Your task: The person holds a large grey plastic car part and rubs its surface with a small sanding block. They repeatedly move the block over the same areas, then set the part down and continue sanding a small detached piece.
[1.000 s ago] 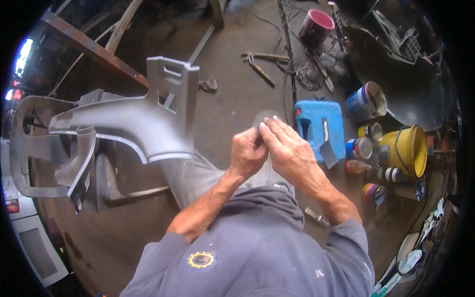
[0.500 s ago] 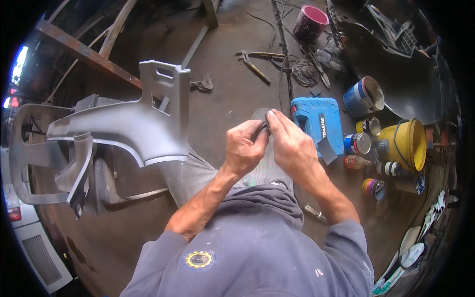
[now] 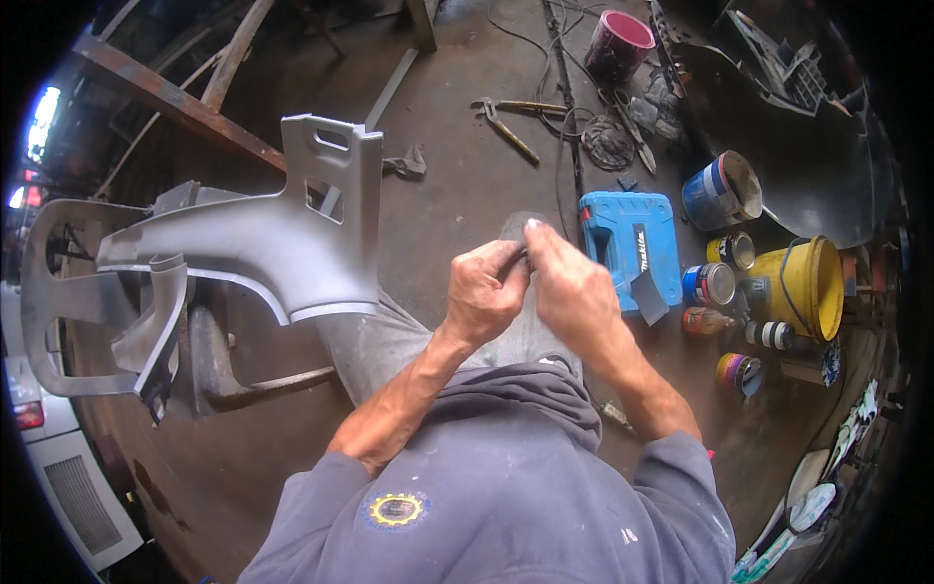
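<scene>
My left hand [image 3: 486,289] and my right hand [image 3: 578,284] meet in front of me, above my grey trouser leg. Both are closed, fingertips pinched together around a small, thin dark piece [image 3: 517,256] that looks like folded sandpaper. Fingers cover most of it, so its full shape is hidden. To the left rests a large silver-grey moulded panel [image 3: 248,243] with a slotted upright end. Right of my hands, a blue tool case [image 3: 647,234] lies on the floor, with a grey flat sheet [image 3: 649,296] on its near edge.
Several cans and a yellow bucket [image 3: 827,288] stand at the right. Farther off are a pink-rimmed bucket [image 3: 623,49], pliers [image 3: 511,133] and a trailing cable [image 3: 559,68]. At the left, a curved grey frame [image 3: 44,321] and a rusty metal beam [image 3: 180,105] sit around the panel.
My view has shifted slightly, moving the surroundings a little to the right. My hands keep pinching the dark piece, with the right hand moving slightly and blurred.
</scene>
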`<action>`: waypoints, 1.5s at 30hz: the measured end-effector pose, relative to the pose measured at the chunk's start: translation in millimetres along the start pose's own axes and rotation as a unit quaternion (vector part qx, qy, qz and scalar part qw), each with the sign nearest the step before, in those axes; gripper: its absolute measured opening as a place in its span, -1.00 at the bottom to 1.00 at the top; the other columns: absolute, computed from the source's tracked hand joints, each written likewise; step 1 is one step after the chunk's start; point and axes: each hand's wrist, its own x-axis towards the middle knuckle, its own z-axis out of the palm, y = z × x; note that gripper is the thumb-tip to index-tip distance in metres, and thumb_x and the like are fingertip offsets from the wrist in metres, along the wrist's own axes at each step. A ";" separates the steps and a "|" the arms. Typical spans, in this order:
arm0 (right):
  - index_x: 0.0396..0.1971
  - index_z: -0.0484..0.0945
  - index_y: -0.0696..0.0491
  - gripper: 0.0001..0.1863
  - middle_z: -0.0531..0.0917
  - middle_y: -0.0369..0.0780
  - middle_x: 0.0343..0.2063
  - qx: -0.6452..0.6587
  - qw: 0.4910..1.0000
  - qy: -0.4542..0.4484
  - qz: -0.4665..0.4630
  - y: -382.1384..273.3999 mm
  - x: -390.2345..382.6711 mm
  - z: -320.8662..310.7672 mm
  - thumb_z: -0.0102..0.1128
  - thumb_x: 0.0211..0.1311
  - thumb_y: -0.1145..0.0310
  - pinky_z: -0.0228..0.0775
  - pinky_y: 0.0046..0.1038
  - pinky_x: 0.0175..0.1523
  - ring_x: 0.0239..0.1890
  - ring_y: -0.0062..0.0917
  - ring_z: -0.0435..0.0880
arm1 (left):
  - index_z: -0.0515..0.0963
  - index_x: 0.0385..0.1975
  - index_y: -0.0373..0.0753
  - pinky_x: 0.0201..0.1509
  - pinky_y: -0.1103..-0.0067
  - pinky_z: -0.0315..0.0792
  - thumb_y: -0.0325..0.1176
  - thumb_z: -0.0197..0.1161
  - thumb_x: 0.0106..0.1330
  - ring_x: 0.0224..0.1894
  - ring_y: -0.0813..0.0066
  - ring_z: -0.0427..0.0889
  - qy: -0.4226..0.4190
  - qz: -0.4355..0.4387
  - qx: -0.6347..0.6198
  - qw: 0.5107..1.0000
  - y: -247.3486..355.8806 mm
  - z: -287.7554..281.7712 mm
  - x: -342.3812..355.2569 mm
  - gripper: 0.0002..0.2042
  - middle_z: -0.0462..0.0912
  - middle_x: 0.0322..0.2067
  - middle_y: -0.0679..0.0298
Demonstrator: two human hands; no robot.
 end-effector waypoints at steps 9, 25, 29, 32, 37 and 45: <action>0.02 0.57 0.24 -0.53 0.67 0.03 -0.01 0.070 0.995 -0.030 -0.070 -14.8 -11.5 -27.7 0.14 0.01 0.68 0.60 -0.29 0.10 0.06 -0.17 0.68 | 0.66 -0.28 -0.42 -0.36 0.53 0.48 -0.55 0.27 0.21 -0.43 0.49 0.66 0.008 -0.010 -0.093 0.996 -19.6 -5.2 -8.7 -0.87 0.71 -0.45 0.12; 0.05 0.48 0.34 -0.54 0.58 0.15 0.05 -0.022 0.999 -0.036 0.002 -0.4 -1.5 10.4 0.08 0.07 0.61 0.46 -0.19 0.23 0.12 -0.04 0.60 | 0.62 -0.40 -0.41 -0.45 0.47 0.41 -0.53 0.27 0.19 -0.57 0.27 0.57 0.022 0.006 -0.016 1.000 -8.4 -0.5 -16.3 -0.93 0.62 -0.54 0.03; 0.03 0.49 0.36 -0.56 0.58 0.17 0.05 -0.034 0.999 -0.017 -0.014 -6.4 -3.0 12.9 0.07 0.08 0.60 0.48 -0.19 0.22 0.12 -0.03 0.60 | 0.59 -0.44 -0.41 -0.43 0.47 0.43 -0.51 0.23 0.21 -0.55 0.23 0.59 0.015 0.007 0.014 1.000 -13.1 -4.3 -8.8 -0.92 0.63 -0.54 0.02; 0.00 0.50 0.36 -0.58 0.61 0.17 -0.01 0.001 1.000 0.012 -0.020 -11.2 -3.6 12.3 0.06 0.09 0.61 0.50 -0.20 0.19 0.08 -0.04 0.63 | 0.60 -0.41 -0.40 -0.44 0.46 0.43 -0.52 0.23 0.20 -0.55 0.26 0.61 0.005 0.034 0.062 0.997 -4.0 -9.2 -10.1 -0.93 0.62 -0.55 0.03; 0.07 0.53 0.22 -0.56 0.65 0.07 -0.02 0.005 0.984 -0.078 0.160 43.9 -14.7 20.9 -0.01 0.16 0.63 0.52 -0.23 0.17 0.02 -0.12 0.67 | 0.65 -0.19 -0.40 -0.41 0.68 0.46 -0.51 0.30 0.32 -0.44 0.66 0.59 0.003 -0.035 -0.096 0.995 -1.9 -12.6 -11.4 -0.86 0.70 -0.45 0.30; 0.15 0.49 0.22 -0.46 0.59 0.09 0.08 0.089 0.995 0.017 0.036 -16.6 -1.4 -20.4 0.06 0.07 0.70 0.43 -0.24 0.31 0.16 -0.11 0.59 | 0.65 -0.12 -0.39 -0.31 0.66 0.53 -0.50 0.25 0.36 -0.37 0.65 0.62 -0.025 -0.130 -0.179 0.975 6.8 -13.5 -10.1 -0.83 0.72 -0.35 0.28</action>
